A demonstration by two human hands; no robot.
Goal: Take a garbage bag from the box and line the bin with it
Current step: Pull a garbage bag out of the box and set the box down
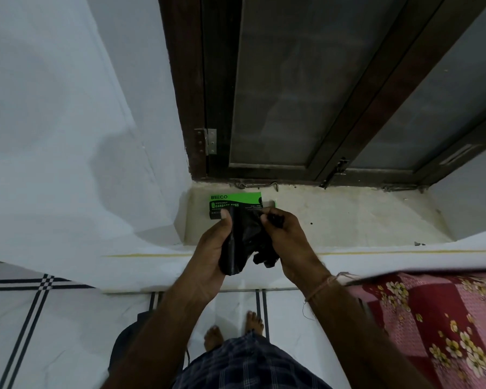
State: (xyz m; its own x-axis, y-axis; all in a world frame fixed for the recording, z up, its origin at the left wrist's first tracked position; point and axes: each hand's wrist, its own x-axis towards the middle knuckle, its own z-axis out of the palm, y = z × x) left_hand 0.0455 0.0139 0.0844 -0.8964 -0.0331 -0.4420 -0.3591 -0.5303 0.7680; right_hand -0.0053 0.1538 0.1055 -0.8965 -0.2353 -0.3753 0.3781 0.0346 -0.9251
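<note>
At the window ledge: a person stands facing a closed window (306,88), both hands raised over the sill (334,217).
Left hand (211,248): closed on the bag, thumb pressed onto its upper left edge, palm cupping the lower bunch.
Right hand (286,237): closed on the bag, fingertips pinching a gathered bit at its upper right.
Bag (244,242): black, thin and crumpled, held between the two hands just above the front lip of the sill; not yet opened out.
Bag's long axis: roughly upright in view, running from the thumbs down toward the person, with loose folds hanging below the right hand.
Box (235,202): green, lying flat on the sill's left end, just beyond the hands and partly hidden by them; its long side runs along the window.
Bin: not clearly seen. A dark rounded shape (129,341) sits on the floor by the person's left leg, but I cannot tell if that is it.
Key relation: the bag sits squarely between the hands, equally near both, so spreading it should mean pulling them apart sideways; if the dark shape is the bin, it lies down and to the left, nearer the left hand.
Counts: one bag in hand, one box, two hands, two bare feet on the floor.
Stage: bag seems freed from the box; opening and lining remain.
</note>
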